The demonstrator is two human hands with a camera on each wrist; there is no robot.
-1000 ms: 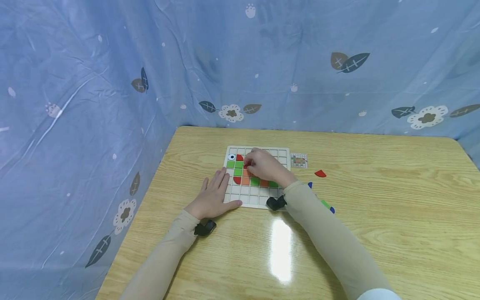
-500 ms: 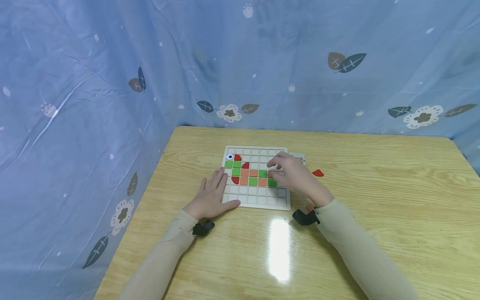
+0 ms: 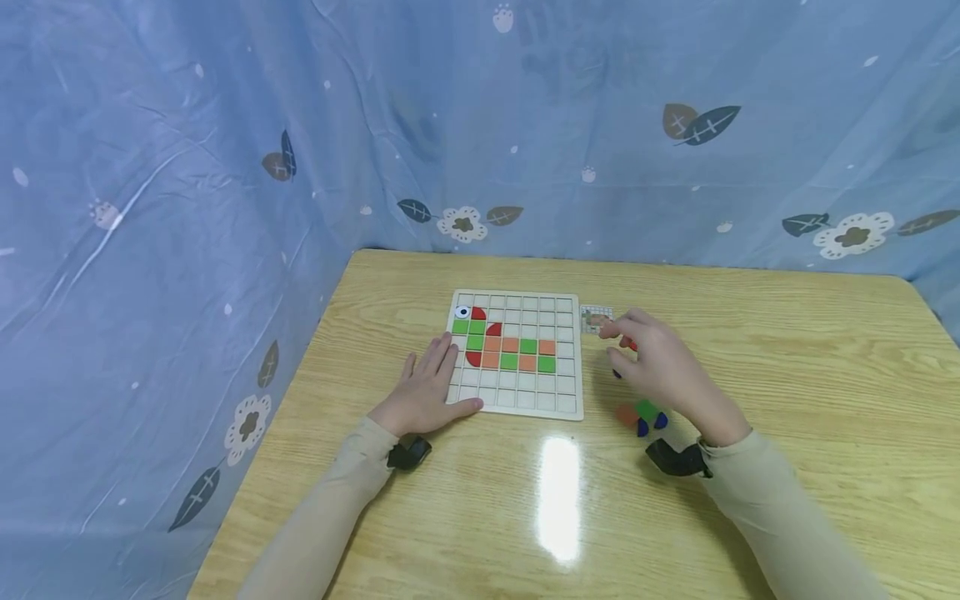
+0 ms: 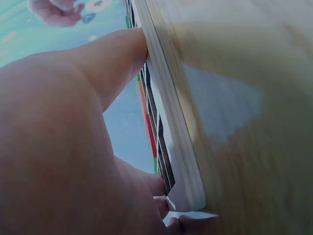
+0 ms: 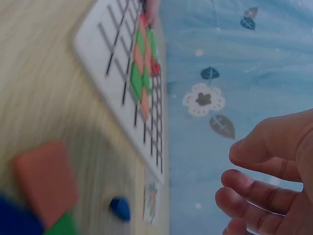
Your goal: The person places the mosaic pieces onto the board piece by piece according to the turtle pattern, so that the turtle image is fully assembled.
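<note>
My left hand (image 3: 423,396) rests on the left edge of a white grid board (image 3: 525,402), its fingers spread and straight. On the board, green and orange square tiles with red quarter-round tiles and a round eye tile (image 3: 462,312) form a figure. To the right of the board my right hand (image 3: 660,362) hovers over the table, thumb and fingers apart and loosely bent, holding nothing. Beneath its fingertips a red tile (image 3: 633,346) is partly hidden. Close by, a small pattern card (image 3: 595,318) lies against the board's right side.
Below the right hand lie an orange square tile (image 3: 627,415), a green tile (image 3: 647,409) and dark blue rounded tiles (image 3: 661,421). Another blue tile (image 5: 120,209) shows in the right wrist view. A patterned blue curtain (image 3: 480,125) hangs behind and left of the table.
My right hand has let go of a red quarter-round tile on the board and moved right, past the board's edge, to the loose tiles. The left hand has stayed in place.
</note>
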